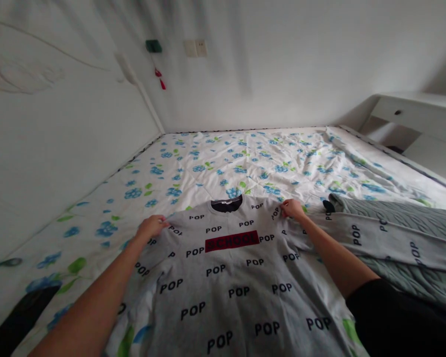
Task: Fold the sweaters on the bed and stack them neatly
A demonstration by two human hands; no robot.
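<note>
A grey long-sleeved shirt (230, 277) printed with "POP" and a red "SCHOOL" bar lies front up on the bed, its neckline pointing away from me. My left hand (153, 227) pinches the fabric at the left shoulder seam. At the opposite shoulder, my right hand (293, 207) grips the cloth between thumb and fingers. The right sleeve (386, 238) stretches out to the side, over a grey-green cable-knit item (405, 213). Along the left side the other sleeve runs down, partly hidden behind my left forearm.
A white sheet with blue flowers (241, 158) covers the bed, wrinkled at the far right. Walls border the left and far sides. A white cabinet (412, 124) stands at right. A dark spoon-like handle (11, 263) shows at far left; a wall socket (200, 48) is above.
</note>
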